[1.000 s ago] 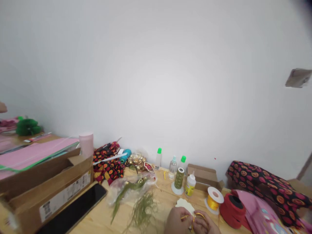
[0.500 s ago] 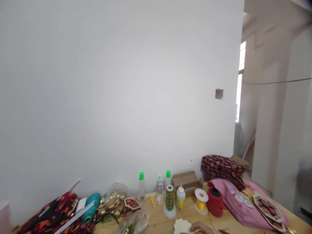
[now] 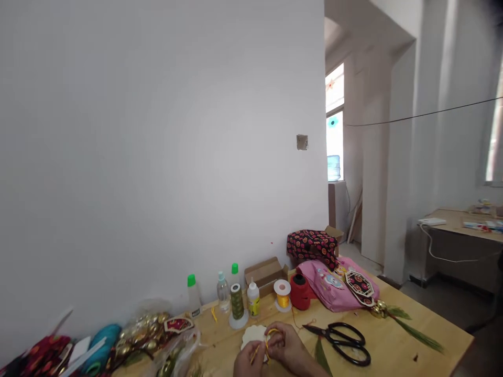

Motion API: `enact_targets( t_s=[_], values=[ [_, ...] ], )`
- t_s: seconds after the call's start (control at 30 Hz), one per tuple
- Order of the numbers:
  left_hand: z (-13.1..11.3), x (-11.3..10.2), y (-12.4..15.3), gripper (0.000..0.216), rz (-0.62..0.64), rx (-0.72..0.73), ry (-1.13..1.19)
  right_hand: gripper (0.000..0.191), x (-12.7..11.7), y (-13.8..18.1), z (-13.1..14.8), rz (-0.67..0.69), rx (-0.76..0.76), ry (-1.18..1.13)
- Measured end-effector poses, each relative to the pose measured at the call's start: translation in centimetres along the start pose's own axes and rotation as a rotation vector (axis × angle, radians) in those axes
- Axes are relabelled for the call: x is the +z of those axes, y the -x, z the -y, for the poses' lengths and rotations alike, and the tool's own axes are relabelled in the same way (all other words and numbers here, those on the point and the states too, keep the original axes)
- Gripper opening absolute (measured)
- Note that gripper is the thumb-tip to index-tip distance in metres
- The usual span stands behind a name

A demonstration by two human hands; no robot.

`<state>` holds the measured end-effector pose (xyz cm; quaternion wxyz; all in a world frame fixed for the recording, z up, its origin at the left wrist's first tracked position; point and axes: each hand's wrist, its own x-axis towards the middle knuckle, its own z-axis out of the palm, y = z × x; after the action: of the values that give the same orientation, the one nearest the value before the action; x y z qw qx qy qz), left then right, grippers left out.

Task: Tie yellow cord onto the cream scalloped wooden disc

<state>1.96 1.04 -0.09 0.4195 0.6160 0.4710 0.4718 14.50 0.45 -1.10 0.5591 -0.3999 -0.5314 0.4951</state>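
At the bottom middle of the table my left hand (image 3: 250,360) and my right hand (image 3: 288,348) are close together, fingers pinched on a yellow cord (image 3: 268,345). A loop of the cord stands up between them. Just behind and under the fingers lies a cream scalloped piece (image 3: 251,335), partly covered by the hands. Black-handled scissors (image 3: 340,340) rest to the right of my right hand, blades toward it. A green tassel (image 3: 321,356) lies beside the blades.
Behind the hands stand a green thread cone (image 3: 237,302), a glue bottle (image 3: 253,301), a yellow cord spool (image 3: 282,297) and a red thread cone (image 3: 300,293). Gold bells (image 3: 147,332) in plastic lie left. A pink cloth (image 3: 332,288) bears an octagonal ornament (image 3: 359,284).
The view has turned right and down, bringing the scissors, tassel and both hands into fuller view. A yellow cord loop now shows between the hands.
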Motion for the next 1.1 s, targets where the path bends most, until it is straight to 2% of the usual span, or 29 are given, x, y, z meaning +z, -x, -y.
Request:
enact_targets(
  t_s=[0.03,0.2,0.43,0.67,0.83,0.93,1.1],
  values=[
    [-0.6,-0.1,0.4,0.034,0.034,0.008,-0.009,0.035,0.0,0.1,0.2,0.020,0.004,-0.018],
    [-2.2,0.0,1.5,0.031,0.022,0.024,-0.009,0.033,-0.4,0.4,1.2,0.055,0.027,-0.018],
    [-1.5,0.5,1.3,0.029,-0.019,-0.080,0.020,0.029,-0.9,0.4,1.1,0.074,0.053,-0.054],
    [-1.6,0.9,1.2,0.028,-0.022,-0.107,0.019,0.031,-1.0,0.8,2.3,0.124,0.050,-0.066],
    [-2.1,0.7,1.4,0.029,0.000,-0.100,0.013,0.026,-0.9,0.7,2.6,0.095,-0.054,0.010],
    [-2.1,0.7,1.4,0.027,0.015,-0.102,0.028,0.029,-0.9,0.6,2.6,0.065,-0.063,0.071],
    [-1.8,0.6,1.2,0.024,0.039,-0.120,0.078,0.018,-1.0,0.5,2.9,0.098,-0.082,0.206]
  ],
)
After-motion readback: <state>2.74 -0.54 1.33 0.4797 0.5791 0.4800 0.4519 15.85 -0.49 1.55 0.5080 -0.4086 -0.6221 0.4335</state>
